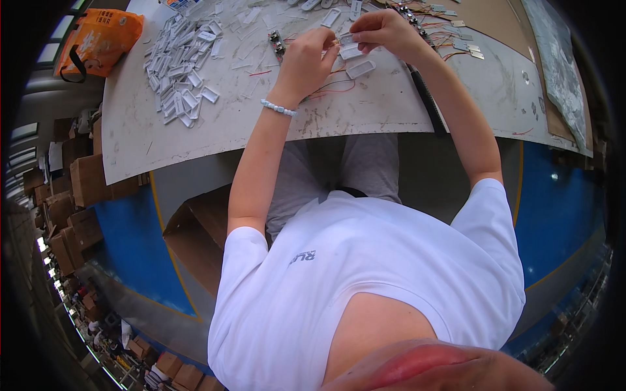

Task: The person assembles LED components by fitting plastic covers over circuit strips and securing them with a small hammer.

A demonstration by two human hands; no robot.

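Note:
My left hand [310, 60], with a beaded bracelet on its wrist, is closed in a pinch near the table's middle. What lies between its fingertips is too small to make out. Close beside it, my right hand [391, 32] pinches the edge of a small white plastic case [346, 38]. Just below the fingers lie another white case [350, 51] and an open rectangular case [360, 69]. Thin red and black wires [336, 83] trail over the tabletop under my hands. A dark strip with round parts [276, 44] lies left of my left hand.
A heap of white plastic cases [176, 72] covers the table's left part. Small metallic plates on red wires [466, 47] lie at right. A long black tool [427, 101] reaches the near edge. An orange bag [104, 39] is at far left; a cardboard box [195, 234] stands below.

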